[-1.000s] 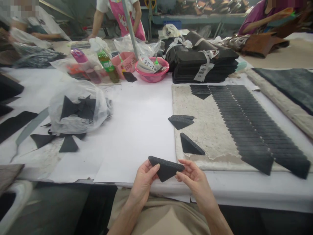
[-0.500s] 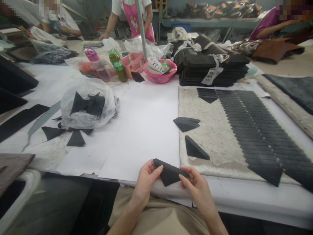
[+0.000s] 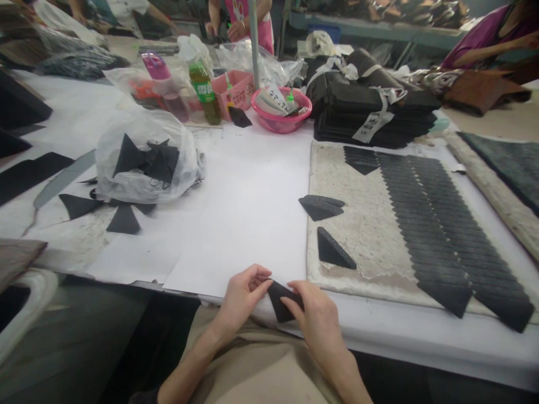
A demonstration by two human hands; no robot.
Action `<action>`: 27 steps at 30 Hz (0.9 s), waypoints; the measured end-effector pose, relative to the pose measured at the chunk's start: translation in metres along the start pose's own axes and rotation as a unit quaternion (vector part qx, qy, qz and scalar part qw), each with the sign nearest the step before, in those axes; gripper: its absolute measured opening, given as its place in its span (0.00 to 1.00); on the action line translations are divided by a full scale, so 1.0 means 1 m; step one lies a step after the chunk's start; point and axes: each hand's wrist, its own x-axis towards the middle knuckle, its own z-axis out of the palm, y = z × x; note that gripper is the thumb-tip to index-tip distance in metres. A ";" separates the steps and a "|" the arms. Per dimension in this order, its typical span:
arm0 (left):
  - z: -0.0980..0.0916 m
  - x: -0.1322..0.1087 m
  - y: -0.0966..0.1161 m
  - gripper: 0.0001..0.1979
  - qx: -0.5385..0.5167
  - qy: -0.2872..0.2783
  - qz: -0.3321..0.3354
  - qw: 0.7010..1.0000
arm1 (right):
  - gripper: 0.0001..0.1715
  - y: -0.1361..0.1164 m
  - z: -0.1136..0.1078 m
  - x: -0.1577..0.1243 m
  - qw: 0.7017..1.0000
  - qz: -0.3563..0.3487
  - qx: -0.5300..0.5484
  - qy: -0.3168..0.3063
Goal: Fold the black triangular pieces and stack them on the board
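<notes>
My left hand [image 3: 244,294] pinches the upper left corner of a dark triangular piece [image 3: 281,302] at the table's front edge. On its right side, my right hand [image 3: 315,308] grips the same piece between thumb and fingers. Just beyond lie a dark folded piece [image 3: 336,248] and a small overlapping group of dark pieces [image 3: 322,207], both at the left side of a grey board [image 3: 362,224]. Long rows of overlapping dark pieces [image 3: 433,224] cover the board's right part.
A clear plastic bag [image 3: 185,168] of dark pieces stands at left, with loose pieces [image 3: 123,219] before it. Behind are a green bottle [image 3: 205,92], a pink basin [image 3: 282,120] and a tied black stack [image 3: 374,112]. Other people work across the table.
My right hand has moved left along the piece, closer to my left hand, and its fingers now cover more of it. The whole view has shifted slightly.
</notes>
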 end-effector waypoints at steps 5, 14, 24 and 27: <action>-0.010 0.004 0.007 0.04 0.186 -0.019 0.117 0.975 | 0.03 -0.012 0.022 0.017 0.999 -0.038 -0.018 0.017; -0.028 0.011 -0.002 0.08 0.378 -0.032 0.280 0.882 | 0.10 -0.006 0.034 0.013 0.996 -0.070 -0.020 0.057; -0.023 -0.001 -0.017 0.10 0.417 0.012 0.356 0.836 | 0.14 -0.001 0.040 0.012 0.989 -0.118 -0.037 0.085; -0.022 -0.003 -0.021 0.10 0.411 0.031 0.370 0.833 | 0.14 -0.001 0.041 0.012 0.986 -0.131 -0.041 0.092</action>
